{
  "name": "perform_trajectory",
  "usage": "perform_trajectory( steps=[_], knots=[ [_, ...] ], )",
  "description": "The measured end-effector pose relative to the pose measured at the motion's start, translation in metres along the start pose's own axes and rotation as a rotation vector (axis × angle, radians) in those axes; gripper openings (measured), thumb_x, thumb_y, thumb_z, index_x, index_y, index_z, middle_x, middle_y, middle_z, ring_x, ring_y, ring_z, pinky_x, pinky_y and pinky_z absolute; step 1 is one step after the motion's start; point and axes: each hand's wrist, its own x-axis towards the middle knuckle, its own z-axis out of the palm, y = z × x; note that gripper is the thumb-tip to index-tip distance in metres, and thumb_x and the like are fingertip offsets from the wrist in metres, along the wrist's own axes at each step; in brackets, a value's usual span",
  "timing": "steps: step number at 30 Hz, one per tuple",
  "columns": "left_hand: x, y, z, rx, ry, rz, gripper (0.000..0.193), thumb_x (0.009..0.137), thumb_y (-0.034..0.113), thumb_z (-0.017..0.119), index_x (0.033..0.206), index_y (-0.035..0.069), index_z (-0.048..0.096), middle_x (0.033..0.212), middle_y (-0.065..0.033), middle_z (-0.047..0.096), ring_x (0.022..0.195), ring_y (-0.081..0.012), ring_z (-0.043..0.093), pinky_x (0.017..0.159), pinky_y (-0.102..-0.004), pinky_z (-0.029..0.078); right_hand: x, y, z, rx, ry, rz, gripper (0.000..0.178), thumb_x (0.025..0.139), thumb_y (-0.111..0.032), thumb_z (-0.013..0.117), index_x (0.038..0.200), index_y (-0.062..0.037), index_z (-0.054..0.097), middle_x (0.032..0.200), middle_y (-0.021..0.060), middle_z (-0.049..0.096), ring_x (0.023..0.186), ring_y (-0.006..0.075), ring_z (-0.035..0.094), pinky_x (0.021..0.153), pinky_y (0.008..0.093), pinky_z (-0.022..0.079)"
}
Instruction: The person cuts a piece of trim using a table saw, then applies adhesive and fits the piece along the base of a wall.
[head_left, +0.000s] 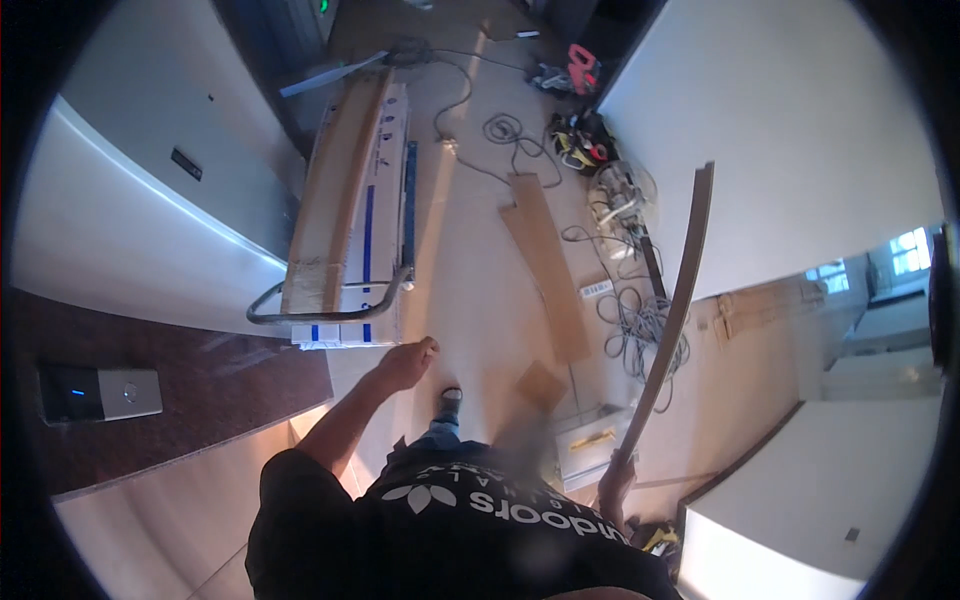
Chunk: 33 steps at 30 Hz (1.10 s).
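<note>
My right hand (615, 487) is closed around the lower end of a long thin board (680, 310), grey-brown and narrow. The board slants up and away to the right; its far end rises in front of the white wall panel. At my left side, my left hand (408, 363) hangs with its fingers curled in, and I see nothing in it. It is nearest to the curved metal handle (330, 318) of a cart. Long cardboard and white boxes (345, 200) lie on that cart, apart from my hand.
Flat cardboard pieces (552, 270) lie on the floor ahead. A coiled grey cable (632, 325), a white power strip (596, 289) and a tool bag (583, 140) line the right side. A light case (595, 445) with a yellow handle stands near my right hand. A dark counter (230, 400) borders the left.
</note>
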Motion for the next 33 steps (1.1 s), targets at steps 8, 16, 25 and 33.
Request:
perform_trajectory(
  steps=[8, 16, 25, 33],
  knots=[
    [0.178, 0.001, -0.065, -0.088, -0.057, 0.082, 0.03, 0.097, 0.017, 0.061, 0.124, 0.005, 0.063, 0.114, -0.0196, 0.067, 0.105, -0.0351, 0.067, 0.091, -0.0447, 0.053, 0.125, -0.118, 0.074, -0.112, -0.241, 0.018, 0.028, 0.104, -0.027, 0.054, 0.105, -0.0017, 0.066, 0.088, 0.0236, 0.069, 0.083, 0.0443, 0.066, 0.07, 0.0519, 0.049],
    [0.28, -0.177, -0.062, -0.233, -0.063, -0.545, 0.03, 0.097, 0.036, 0.063, 0.098, 0.006, 0.066, 0.088, -0.0188, 0.072, 0.083, -0.0394, 0.071, 0.071, -0.0507, 0.055, 0.378, -0.2, 0.208, -0.201, -0.514, -0.166, 0.031, 0.102, -0.028, 0.051, 0.1, -0.0047, 0.071, 0.086, 0.0156, 0.073, 0.085, 0.0355, 0.072, 0.075, 0.0458, 0.054],
    [0.137, -0.245, -0.053, -0.438, 0.335, -1.29, 0.019, 0.08, 0.023, 0.076, 0.096, 0.012, 0.079, 0.1, -0.0112, 0.077, 0.101, -0.0311, 0.073, 0.091, -0.0488, 0.056, 0.664, -0.487, 0.33, -0.187, -0.823, -0.341, 0.037, 0.102, -0.032, 0.054, 0.095, 0.0009, 0.07, 0.078, 0.0145, 0.074, 0.079, 0.0257, 0.076, 0.07, 0.0395, 0.059],
    [0.457, -0.332, -0.2, 0.062, -0.018, -0.826, 0.038, 0.089, 0.025, 0.066, 0.124, 0.01, 0.069, 0.112, -0.0213, 0.073, 0.104, -0.0343, 0.071, 0.091, -0.0456, 0.057, 0.849, -0.647, 0.475, -0.548, -0.853, -0.847, 0.028, 0.104, -0.027, 0.049, 0.124, -0.0096, 0.059, 0.09, 0.015, 0.07, 0.078, 0.026, 0.069, 0.067, 0.0441, 0.055]
  ],
)
